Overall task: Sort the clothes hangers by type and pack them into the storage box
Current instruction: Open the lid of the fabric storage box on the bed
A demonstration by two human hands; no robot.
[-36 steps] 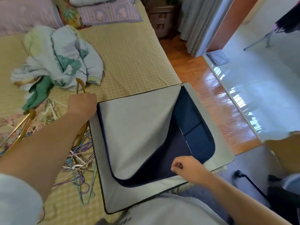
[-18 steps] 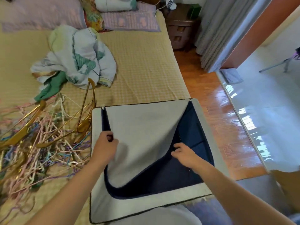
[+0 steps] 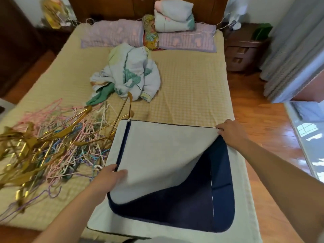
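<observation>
A grey fabric storage box (image 3: pixel 245 207) with a dark blue lining lies on the near right of the bed. Its grey lid flap (image 3: pixel 166 151) is folded back over the left part, baring the blue inside. My left hand (image 3: pixel 110 178) grips the flap's left edge by the zip. At the flap's far right corner, my right hand (image 3: pixel 229 131) pinches the edge. To the left of the box, a tangled heap of thin pastel wire hangers (image 3: pixel 70 142) and gold hangers (image 3: pixel 26 144) covers the bed.
A crumpled pale printed garment (image 3: pixel 131 72) and a green cloth (image 3: pixel 100 97) lie mid-bed beyond the box. Purple pillows (image 3: pixel 114 35) and folded bedding (image 3: pixel 173 16) line the headboard. A brown nightstand (image 3: pixel 245 51), curtains and wooden floor are on the right.
My right hand went from the flap's middle edge to its far right corner. My left hand slid nearer along the left zip edge. The view tilted up and now shows the whole bed.
</observation>
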